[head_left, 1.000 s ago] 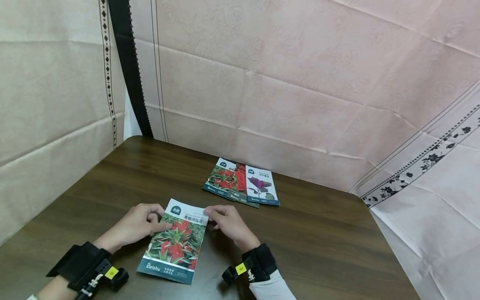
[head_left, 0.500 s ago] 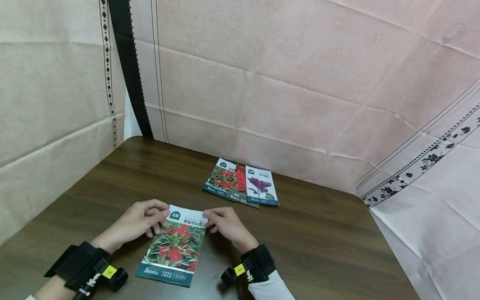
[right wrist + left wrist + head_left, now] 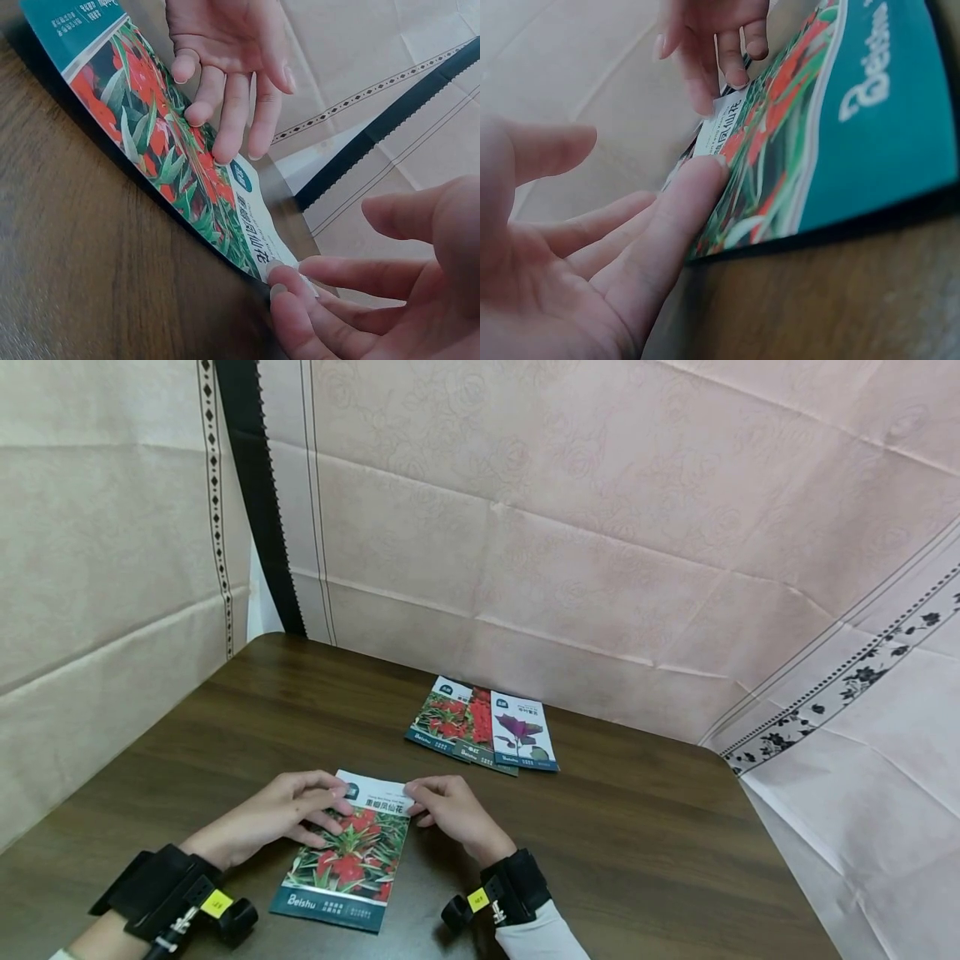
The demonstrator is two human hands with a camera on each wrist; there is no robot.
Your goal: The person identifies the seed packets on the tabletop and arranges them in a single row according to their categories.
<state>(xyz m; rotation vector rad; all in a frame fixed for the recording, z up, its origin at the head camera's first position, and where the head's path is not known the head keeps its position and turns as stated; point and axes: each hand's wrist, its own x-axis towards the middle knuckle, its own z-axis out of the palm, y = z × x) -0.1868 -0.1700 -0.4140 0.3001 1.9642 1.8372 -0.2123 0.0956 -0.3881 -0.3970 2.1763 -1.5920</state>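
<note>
A flower seed packet (image 3: 348, 852), with red blooms, a white top band and a teal bottom band, lies face up before me. My left hand (image 3: 277, 814) reaches over its upper left side, fingers spread and fingertips on the printed face. In the right wrist view those left fingers (image 3: 232, 139) rest on the packet with the thumb apart. My right hand (image 3: 457, 810) touches the upper right corner with its fingertips. Its thumb (image 3: 397, 214) stands away from the packet in the right wrist view. The packet's underside is hidden.
Toward the back edge of the brown wooden table (image 3: 637, 835), three overlapping packets lie together: a red-flowered one (image 3: 438, 718), another red one (image 3: 480, 718) and one with a purple plant (image 3: 525, 731). Pale patterned cloth (image 3: 570, 527) hangs behind the table.
My left hand has let go of the packet's left edge, and its fingers have spread across the upper left face. The packet has shifted slightly down; my right hand stays at the corner.
</note>
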